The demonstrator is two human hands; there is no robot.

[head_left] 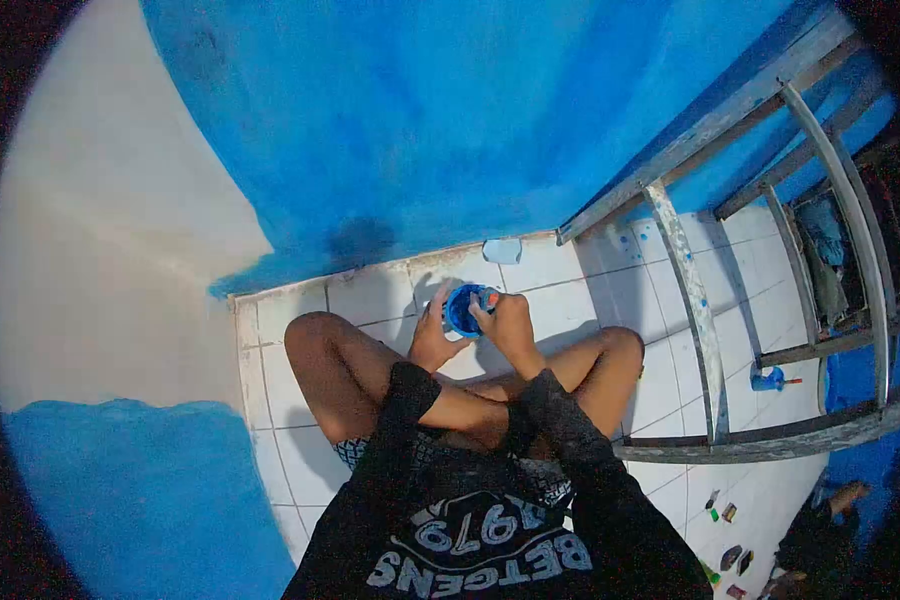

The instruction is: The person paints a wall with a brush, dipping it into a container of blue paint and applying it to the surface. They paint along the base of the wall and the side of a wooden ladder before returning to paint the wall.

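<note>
A small round container with blue paint inside (460,316) is held above the white tiled floor, between my crossed legs and the blue wall. My left hand (435,338) is wrapped round its left side. At the container's right rim, my right hand (505,324) is closed on a brush (491,299), of which a small orange-red part shows near the fingers. The brush's lower end is hidden in or over the container.
The wall (400,120) is painted blue, with a pale unpainted part at left. A wooden ladder (692,310) stands at right. Beyond it lie a blue container with a brush (768,379) and small items. Part of another person (820,525) shows lower right.
</note>
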